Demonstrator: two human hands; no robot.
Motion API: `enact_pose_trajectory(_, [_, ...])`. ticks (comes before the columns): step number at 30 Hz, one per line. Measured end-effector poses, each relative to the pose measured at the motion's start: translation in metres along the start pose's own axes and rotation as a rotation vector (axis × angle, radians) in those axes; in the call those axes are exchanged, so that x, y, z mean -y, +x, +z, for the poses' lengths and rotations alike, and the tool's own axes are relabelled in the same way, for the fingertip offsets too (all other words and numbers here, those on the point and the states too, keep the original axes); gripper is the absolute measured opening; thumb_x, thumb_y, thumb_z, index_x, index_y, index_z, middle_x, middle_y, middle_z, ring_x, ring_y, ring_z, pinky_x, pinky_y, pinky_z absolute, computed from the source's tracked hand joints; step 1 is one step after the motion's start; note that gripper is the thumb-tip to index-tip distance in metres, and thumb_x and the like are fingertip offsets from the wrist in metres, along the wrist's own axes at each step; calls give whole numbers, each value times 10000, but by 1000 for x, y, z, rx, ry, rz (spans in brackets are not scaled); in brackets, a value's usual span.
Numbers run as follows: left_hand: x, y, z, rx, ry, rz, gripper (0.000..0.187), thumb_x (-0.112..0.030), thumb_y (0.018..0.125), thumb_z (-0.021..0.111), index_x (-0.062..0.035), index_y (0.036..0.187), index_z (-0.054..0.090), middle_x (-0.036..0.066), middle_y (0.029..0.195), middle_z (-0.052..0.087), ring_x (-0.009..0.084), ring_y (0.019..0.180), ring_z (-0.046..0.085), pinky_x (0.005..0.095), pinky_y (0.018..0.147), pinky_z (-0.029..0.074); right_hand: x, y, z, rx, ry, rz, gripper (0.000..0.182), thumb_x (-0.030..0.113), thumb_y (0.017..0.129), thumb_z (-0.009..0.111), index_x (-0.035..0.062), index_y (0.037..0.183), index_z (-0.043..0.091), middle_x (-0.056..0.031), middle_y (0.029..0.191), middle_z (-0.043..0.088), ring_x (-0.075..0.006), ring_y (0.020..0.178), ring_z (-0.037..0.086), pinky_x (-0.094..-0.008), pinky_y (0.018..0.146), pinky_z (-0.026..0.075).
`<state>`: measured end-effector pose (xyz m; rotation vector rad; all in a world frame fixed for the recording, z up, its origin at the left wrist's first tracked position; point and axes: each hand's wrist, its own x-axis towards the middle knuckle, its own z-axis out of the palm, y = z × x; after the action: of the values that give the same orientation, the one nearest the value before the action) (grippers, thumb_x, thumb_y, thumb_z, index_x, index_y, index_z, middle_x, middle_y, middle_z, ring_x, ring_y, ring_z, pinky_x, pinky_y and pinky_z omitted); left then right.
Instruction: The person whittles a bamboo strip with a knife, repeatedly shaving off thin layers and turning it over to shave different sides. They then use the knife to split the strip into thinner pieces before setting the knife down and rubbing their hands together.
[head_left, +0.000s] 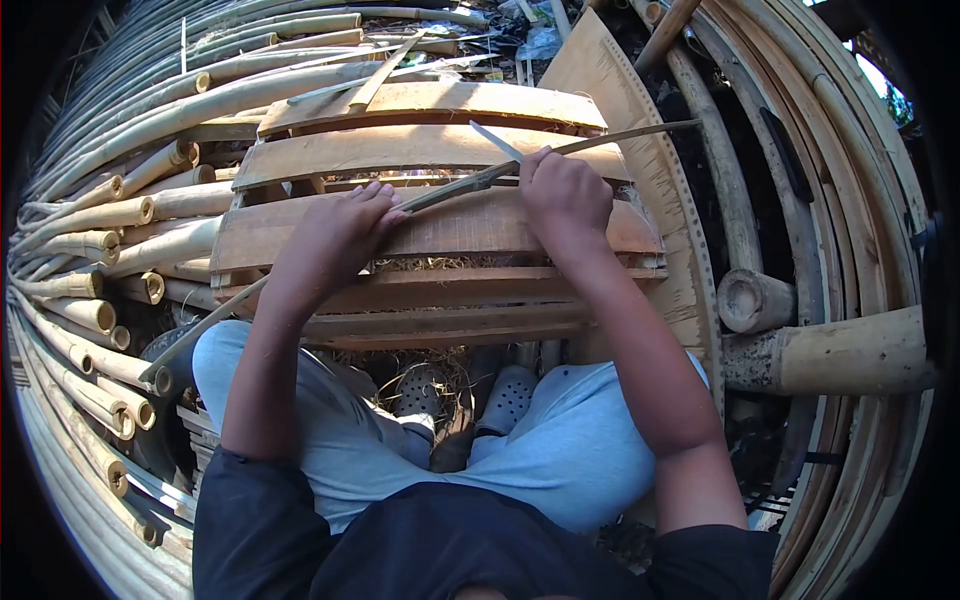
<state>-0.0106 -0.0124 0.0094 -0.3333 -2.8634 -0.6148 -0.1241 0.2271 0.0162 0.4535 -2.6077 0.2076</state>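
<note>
My left hand (pixel 345 230) is closed around a long, thin bamboo strip (pixel 455 188) above a slatted wooden crate (pixel 470 222). The strip slants from beside my left knee up to the far right, passing by my right hand (pixel 567 195). That hand is wrapped round a knife, its handle hidden in my fist. The knife's pale blade (pixel 495 141) points away to the upper left, close against the strip. A loose flat strip (pixel 385 72) lies across the crate's far edge.
Stacked bamboo poles (pixel 150 212) crowd the left, cut ends towards me. A tall thin board (pixel 655 190) leans along the crate's right side. Thick bamboo poles (pixel 840 355) and long strips stand further right. My feet, in clogs (pixel 508 400), rest below the crate among shavings.
</note>
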Motion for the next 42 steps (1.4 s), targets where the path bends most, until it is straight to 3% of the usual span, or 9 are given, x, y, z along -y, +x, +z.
enact_pose_trajectory(3, [0, 1, -3, -8, -11, -4, 332, -262, 1016, 581, -1, 1203, 664, 227, 1273, 647, 388, 1205, 609, 458, 1010, 505, 4, -5, -2, 98, 54, -100, 508, 275, 992, 463, 71, 566, 648, -173, 567, 651, -357, 560, 690, -477, 514, 565])
enact_pose_trajectory(7, [-9, 3, -11, 56, -53, -70, 332, -259, 1015, 582, 6, 1199, 661, 221, 1257, 656, 393, 1165, 628, 461, 987, 510, -6, 8, -4, 69, -40, 121, 510, 299, 995, 447, 57, 601, 663, -184, 621, 675, -364, 583, 695, -492, 583, 581])
enact_pose_trajectory(11, [-5, 2, -8, 12, -70, -58, 327, -268, 1023, 575, -7, 1195, 674, 222, 1250, 659, 389, 1187, 618, 443, 992, 506, 1, -1, -6, 190, 85, -50, 509, 316, 1002, 451, 49, 652, 706, -191, 658, 692, -362, 653, 720, -489, 598, 585])
enact_pose_trajectory(13, [-5, 4, -12, 43, -77, -77, 336, -276, 1025, 576, -13, 1209, 674, 222, 1251, 659, 385, 1191, 618, 433, 996, 505, -3, 13, -3, 84, 23, 134, 500, 302, 996, 438, 49, 666, 716, -199, 655, 689, -381, 661, 719, -492, 631, 591])
enact_pose_trajectory(21, [-8, 0, -11, 37, -94, -111, 351, -321, 1021, 560, -22, 1156, 684, 225, 1157, 678, 392, 1109, 644, 460, 954, 522, -15, 21, -9, 217, 91, 243, 521, 311, 996, 398, -21, 756, 720, -272, 761, 700, -461, 760, 709, -547, 759, 584])
enact_pose_trajectory(23, [-7, 3, -13, 47, -94, -101, 389, -319, 1025, 582, -27, 1271, 659, 225, 1255, 657, 388, 1197, 620, 415, 1007, 497, -3, 8, -14, 219, 86, 206, 516, 308, 995, 402, -22, 756, 719, -274, 765, 700, -457, 761, 709, -543, 757, 586])
enact_pose_trajectory(33, [-4, 4, -16, 3, -171, -104, 360, -330, 1024, 561, -45, 1205, 686, 233, 1150, 683, 430, 1049, 647, 465, 917, 515, 16, 0, -15, 284, -1, 57, 463, 337, 985, 489, 58, 739, 763, -196, 719, 717, -348, 702, 738, -459, 649, 603])
enact_pose_trajectory(37, [-4, 2, -16, 60, -138, -139, 377, -314, 1025, 573, -36, 1262, 669, 217, 1238, 662, 406, 1116, 649, 423, 945, 508, -20, 27, -16, 236, -67, 230, 461, 340, 1000, 459, 58, 818, 774, -186, 754, 731, -367, 736, 740, -467, 661, 603])
enact_pose_trajectory(42, [-3, 1, -13, -50, -121, -47, 356, -307, 1022, 562, -25, 1206, 678, 245, 1150, 678, 427, 1054, 647, 476, 925, 511, -7, 14, -13, 274, -39, 63, 478, 329, 1007, 436, 51, 811, 772, -200, 761, 732, -365, 741, 744, -468, 663, 604])
